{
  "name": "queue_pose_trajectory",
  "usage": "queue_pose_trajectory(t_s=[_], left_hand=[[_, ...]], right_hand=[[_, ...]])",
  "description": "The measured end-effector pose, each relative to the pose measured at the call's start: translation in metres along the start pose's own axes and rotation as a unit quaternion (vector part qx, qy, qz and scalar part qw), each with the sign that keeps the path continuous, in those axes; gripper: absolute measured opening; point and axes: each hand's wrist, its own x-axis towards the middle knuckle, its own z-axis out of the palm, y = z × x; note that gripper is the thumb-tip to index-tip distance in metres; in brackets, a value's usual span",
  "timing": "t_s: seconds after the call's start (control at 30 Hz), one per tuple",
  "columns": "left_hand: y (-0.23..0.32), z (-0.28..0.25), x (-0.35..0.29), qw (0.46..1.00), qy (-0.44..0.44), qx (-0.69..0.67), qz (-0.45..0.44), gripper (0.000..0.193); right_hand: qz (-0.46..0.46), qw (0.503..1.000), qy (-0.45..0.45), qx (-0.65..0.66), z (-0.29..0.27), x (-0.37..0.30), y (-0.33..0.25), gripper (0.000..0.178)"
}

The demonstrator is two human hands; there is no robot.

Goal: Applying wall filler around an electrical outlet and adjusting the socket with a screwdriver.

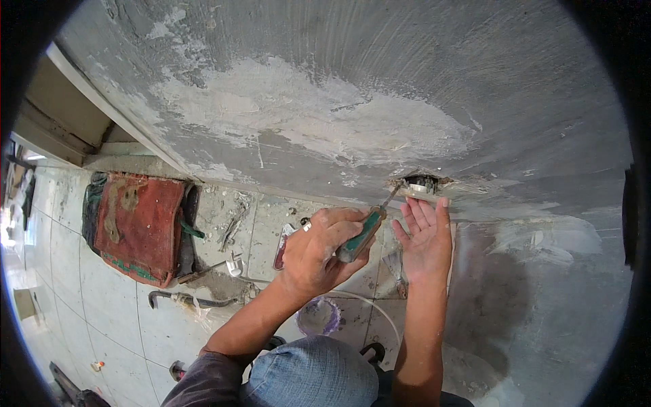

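My left hand (pixel 324 247) is wrapped round the green and clear handle of a screwdriver (pixel 359 236). Its thin metal shaft slants up to the left edge of a recessed fitting (pixel 421 183), dark inside with a pale lower rim, set in a rough hole in the wall. Just below that fitting, my right hand (pixel 427 244) is palm up with its fingers stretched. Its fingertips reach the lower rim; whether they press on it I cannot tell. The hand holds nothing visible.
The grey wall (pixel 542 88) has a large pale plaster patch (pixel 291 115). On the dusty tiled floor lie a worn red bag (pixel 139 227), a hooked metal bar (pixel 183 297), a white plug (pixel 234 265) with a cable, a purple-white ring (pixel 319 317) and a brush (pixel 395 268).
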Motion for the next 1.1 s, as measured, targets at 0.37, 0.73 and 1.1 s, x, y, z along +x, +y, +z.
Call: queue_pose_trajectory(t_s=[0.37, 0.73, 1.1], left_hand=[[0.002, 0.001, 0.005, 0.999, -0.026, 0.002, -0.021, 0.042], [-0.001, -0.005, -0.012, 0.998, 0.012, -0.039, -0.048, 0.043], [-0.006, 0.002, -0.013, 0.994, 0.052, -0.074, -0.067, 0.042]], right_hand=[[-0.012, 1.0, 0.011, 0.008, -0.001, -0.001, 0.001, 0.087], [-0.007, 1.0, -0.002, 0.021, -0.001, -0.001, 0.002, 0.091], [-0.02, 1.0, -0.003, 0.015, -0.001, -0.001, 0.003, 0.094]])
